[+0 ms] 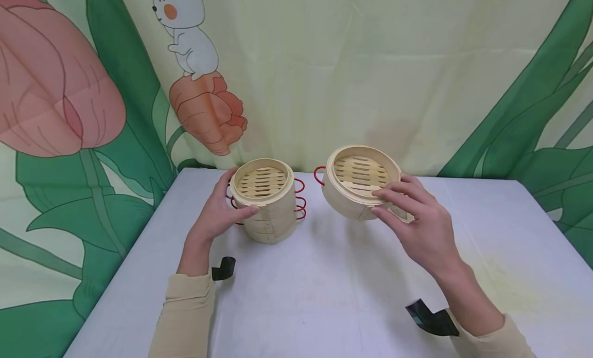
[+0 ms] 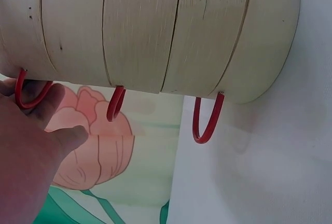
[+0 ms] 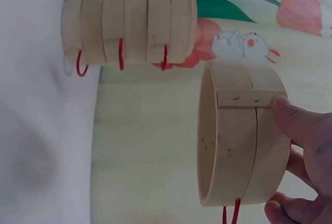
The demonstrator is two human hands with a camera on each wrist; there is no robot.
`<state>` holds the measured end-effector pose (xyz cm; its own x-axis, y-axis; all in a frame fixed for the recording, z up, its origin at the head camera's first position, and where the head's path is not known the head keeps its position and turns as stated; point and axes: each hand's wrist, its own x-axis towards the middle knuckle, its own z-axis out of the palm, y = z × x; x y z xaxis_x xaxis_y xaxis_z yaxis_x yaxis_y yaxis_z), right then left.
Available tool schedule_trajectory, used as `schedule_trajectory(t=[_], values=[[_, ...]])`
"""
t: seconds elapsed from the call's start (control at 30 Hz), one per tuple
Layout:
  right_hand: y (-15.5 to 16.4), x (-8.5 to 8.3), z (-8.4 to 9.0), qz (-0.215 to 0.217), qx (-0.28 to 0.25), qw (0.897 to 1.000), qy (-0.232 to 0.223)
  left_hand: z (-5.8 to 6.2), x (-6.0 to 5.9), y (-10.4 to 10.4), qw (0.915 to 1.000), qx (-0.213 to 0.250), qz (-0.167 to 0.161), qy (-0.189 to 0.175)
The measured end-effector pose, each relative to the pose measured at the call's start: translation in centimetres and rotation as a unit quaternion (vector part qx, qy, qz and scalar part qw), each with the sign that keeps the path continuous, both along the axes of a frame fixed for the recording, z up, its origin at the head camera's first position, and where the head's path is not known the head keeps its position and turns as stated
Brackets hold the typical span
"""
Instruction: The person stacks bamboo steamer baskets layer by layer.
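The bench (image 1: 324,301) has a white surface, marked by a faint yellowish stain (image 1: 509,288) on its right side. Behind it hangs a pale backdrop (image 1: 315,75), printed with a white rabbit (image 1: 199,47) atop an orange shape (image 1: 204,113), a large pink flower (image 1: 55,80) and green leaves (image 1: 514,106).

four steamer baskets (image 1: 271,221) (image 1: 343,198), two hands (image 1: 220,210) (image 1: 427,227), two sleeves (image 1: 186,314) (image 1: 498,340), one table (image 1: 324,296), one printed rabbit (image 1: 196,49)
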<state>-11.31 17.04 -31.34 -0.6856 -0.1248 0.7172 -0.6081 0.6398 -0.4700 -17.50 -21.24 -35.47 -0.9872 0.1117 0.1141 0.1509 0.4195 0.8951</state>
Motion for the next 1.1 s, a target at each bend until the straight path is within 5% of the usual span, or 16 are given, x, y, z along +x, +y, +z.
schedule_trajectory(t=[1.1], values=[[-8.3, -5.0, 3.0, 0.088, -0.011, 0.996, 0.029, -0.4, -0.2, -0.2, 1.0, 0.005, 0.002, 0.001]])
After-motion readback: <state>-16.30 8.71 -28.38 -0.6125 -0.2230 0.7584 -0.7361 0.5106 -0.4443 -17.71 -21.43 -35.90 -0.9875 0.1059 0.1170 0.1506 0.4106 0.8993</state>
